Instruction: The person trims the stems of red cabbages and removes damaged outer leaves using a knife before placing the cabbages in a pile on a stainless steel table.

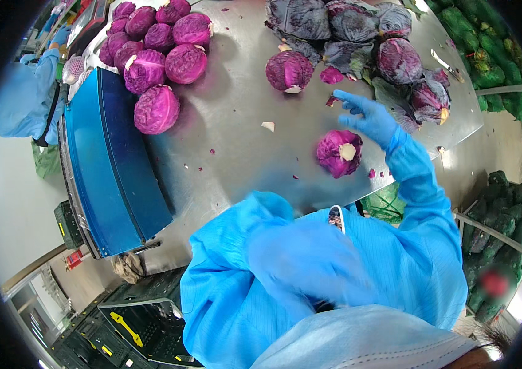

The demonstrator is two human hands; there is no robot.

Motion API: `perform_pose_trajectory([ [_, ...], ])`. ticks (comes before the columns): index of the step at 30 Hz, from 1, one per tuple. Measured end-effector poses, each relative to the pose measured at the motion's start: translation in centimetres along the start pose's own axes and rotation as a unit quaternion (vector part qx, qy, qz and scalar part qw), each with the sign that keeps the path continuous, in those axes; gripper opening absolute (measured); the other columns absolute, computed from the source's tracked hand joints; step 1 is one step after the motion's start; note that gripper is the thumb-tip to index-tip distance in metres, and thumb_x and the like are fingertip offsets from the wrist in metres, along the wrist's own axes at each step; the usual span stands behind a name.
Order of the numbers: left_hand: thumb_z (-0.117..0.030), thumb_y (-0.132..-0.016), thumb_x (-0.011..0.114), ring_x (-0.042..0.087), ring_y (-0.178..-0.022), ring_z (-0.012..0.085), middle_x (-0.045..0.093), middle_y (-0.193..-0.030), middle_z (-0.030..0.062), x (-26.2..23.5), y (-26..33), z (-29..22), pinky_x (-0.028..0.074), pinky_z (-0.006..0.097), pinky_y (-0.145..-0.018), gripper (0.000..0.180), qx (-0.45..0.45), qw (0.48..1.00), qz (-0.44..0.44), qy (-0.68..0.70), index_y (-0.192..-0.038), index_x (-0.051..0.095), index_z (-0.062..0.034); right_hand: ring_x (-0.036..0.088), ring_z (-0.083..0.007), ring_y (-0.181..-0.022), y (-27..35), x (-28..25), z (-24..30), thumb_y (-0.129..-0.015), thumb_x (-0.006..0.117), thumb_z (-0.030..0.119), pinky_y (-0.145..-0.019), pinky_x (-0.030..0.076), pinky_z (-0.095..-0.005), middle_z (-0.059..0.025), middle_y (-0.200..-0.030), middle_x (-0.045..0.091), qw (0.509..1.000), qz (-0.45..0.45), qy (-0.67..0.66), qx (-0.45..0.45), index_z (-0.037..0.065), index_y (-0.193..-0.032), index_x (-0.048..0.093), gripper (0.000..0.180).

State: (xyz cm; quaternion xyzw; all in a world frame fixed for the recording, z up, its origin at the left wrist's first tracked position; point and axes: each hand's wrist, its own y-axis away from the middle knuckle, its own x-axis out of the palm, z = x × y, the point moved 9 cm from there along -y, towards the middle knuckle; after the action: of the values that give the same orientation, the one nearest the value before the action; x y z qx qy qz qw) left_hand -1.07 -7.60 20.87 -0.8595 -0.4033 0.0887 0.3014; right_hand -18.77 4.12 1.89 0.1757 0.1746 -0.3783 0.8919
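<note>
Right hand: blue-gloved, fingers spread open, empty, raised forward on an extended blue-sleeved arm. Left hand: out of sight; blue-sleeved arm folded across the chest.

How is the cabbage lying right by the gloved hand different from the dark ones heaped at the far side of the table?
The cabbage by the right hand is bright purple and trimmed smooth; the heaped cabbages still wear dull, dark, floppy outer leaves. The near cabbage lies alone on the steel table, its pale cut stem facing up; the heaped ones are crowded together. Both are red cabbages of roughly similar size.
</note>
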Motion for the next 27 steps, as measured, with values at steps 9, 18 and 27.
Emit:
perform_pose_trajectory([
  [9, -0.029, -0.090, 0.047, 0.060, -0.077, 0.0295, 0.059, -0.089, 0.0183, 6.2, -2.7, -1.6, 0.049, 0.039, -0.067, 0.037, 0.162, 0.970, 0.179, 0.000, -0.099, 0.061, 0.0039, 0.027, -0.0320, -0.128, 8.4, 4.6, -0.2, -0.049, 0.083, 0.021, -0.107, 0.024, -0.0388, -0.0140, -0.138, 0.030, 0.989, -0.134, 0.012, -0.058, 0.013, -0.140, 0.021, 0.110],
  [18, -0.035, -0.052, 0.083, 0.034, -0.122, 0.0337, 0.031, -0.133, 0.0216, -18.0, 3.6, 14.7, 0.029, 0.040, -0.103, 0.106, -0.181, 0.723, -0.412, -0.524, -0.135, 0.027, -0.0014, 0.043, -0.0347, -0.115, 11.3, 4.4, -1.8, -0.064, 0.077, 0.029, -0.096, 0.037, -0.0400, -0.0214, -0.119, 0.043, 0.973, -0.223, -0.023, 0.050, 0.016, -0.138, 0.026, 0.091],
  [27, -0.029, -0.053, 0.084, 0.054, -0.102, 0.0264, 0.052, -0.116, 0.0163, -26.8, 6.9, 24.7, 0.050, 0.039, -0.079, 0.090, -0.303, 0.795, -0.477, -0.221, -0.126, 0.040, -0.0014, 0.052, -0.0267, -0.098, 6.5, -3.0, -8.0, -0.077, 0.059, 0.022, -0.085, 0.040, -0.0421, -0.0075, -0.107, 0.055, 0.829, -0.311, 0.463, 0.035, 0.016, -0.123, 0.048, 0.047],
])
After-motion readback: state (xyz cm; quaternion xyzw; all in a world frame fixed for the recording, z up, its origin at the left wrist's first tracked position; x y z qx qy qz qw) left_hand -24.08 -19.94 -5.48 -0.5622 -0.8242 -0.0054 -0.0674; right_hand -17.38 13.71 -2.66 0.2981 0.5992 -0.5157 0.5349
